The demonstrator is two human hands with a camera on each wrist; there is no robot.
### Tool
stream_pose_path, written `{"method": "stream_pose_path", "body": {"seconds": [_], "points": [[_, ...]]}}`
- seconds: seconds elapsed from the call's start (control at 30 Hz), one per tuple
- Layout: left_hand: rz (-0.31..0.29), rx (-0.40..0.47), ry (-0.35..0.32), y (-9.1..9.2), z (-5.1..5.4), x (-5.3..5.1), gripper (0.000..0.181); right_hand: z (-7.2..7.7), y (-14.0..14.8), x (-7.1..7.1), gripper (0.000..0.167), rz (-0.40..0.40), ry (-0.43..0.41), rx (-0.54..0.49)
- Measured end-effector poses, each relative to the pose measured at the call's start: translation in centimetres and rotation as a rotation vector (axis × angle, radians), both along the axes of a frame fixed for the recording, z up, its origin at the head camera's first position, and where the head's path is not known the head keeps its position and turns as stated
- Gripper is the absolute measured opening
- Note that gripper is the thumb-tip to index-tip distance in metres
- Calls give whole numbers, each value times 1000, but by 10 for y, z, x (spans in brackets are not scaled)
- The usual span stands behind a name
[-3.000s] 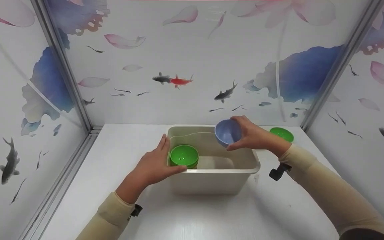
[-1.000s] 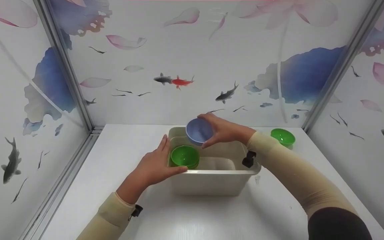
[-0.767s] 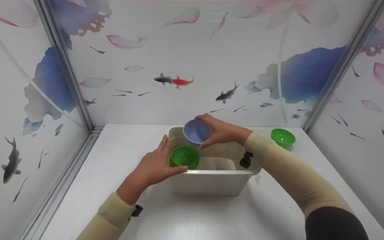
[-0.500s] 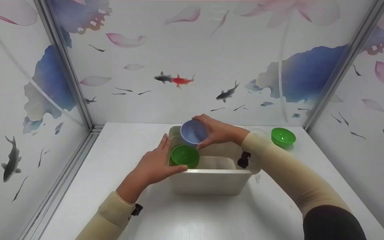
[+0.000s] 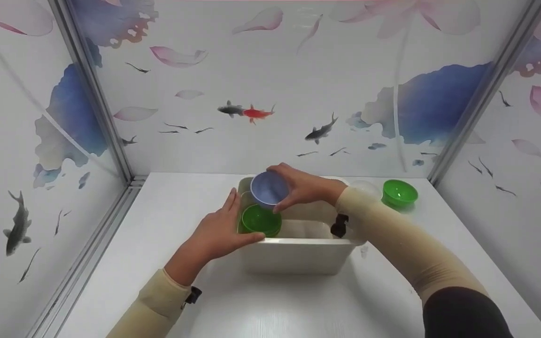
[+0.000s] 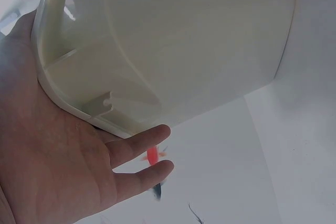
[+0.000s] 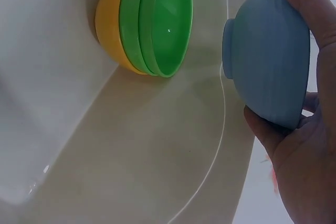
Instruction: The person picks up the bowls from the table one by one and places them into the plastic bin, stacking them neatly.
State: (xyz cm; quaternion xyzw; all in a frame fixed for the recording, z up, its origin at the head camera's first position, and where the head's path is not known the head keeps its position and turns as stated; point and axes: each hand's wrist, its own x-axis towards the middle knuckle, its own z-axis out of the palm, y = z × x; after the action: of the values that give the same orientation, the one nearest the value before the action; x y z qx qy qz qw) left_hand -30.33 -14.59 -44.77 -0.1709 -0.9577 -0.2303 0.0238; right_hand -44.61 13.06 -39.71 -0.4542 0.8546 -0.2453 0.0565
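Observation:
My right hand (image 5: pixel 301 187) pinches a blue bowl (image 5: pixel 268 188) by its rim, thumb on the near side and fingers on the far side. The bowl is held above the left part of a cream plastic bin (image 5: pixel 298 257). Below it, inside the bin, a green bowl (image 5: pixel 261 219) tops a stack at the left end. The right wrist view shows two nested green bowls (image 7: pixel 167 22) in a yellow-orange bowl (image 7: pixel 109 22). My left hand (image 5: pixel 212 234) rests against the bin's left corner, thumb along the front rim and fingers extended along the left side.
Another green bowl (image 5: pixel 399 193) stands on the white table (image 5: pixel 270 305) right of the bin. A faint clear round item (image 5: pixel 365 188) shows behind the right sleeve, its kind unclear. Printed wall panels (image 5: pixel 261 56) with metal posts enclose the table on three sides.
My right hand has carried the blue bowl leftward from the bin's right side, and it now partly covers the stacked green bowl in the head view. My left hand has stayed in place.

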Motion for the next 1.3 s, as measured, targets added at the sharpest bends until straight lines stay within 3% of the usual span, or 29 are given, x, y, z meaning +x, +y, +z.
{"method": "stream_pose_path", "body": {"seconds": [0.27,0.63,0.97,1.3], "points": [[4,-7,-2,0,1,0,139,-10,-5,0,116,-5,13,47],[9,0,-7,1,2,2,137,-31,-15,4,112,68,2,119],[17,5,-8,1,4,2,137,-40,-23,3,121,69,2,209],[16,6,-3,1,3,2,137,-42,-24,4,118,91,6,244]]}}
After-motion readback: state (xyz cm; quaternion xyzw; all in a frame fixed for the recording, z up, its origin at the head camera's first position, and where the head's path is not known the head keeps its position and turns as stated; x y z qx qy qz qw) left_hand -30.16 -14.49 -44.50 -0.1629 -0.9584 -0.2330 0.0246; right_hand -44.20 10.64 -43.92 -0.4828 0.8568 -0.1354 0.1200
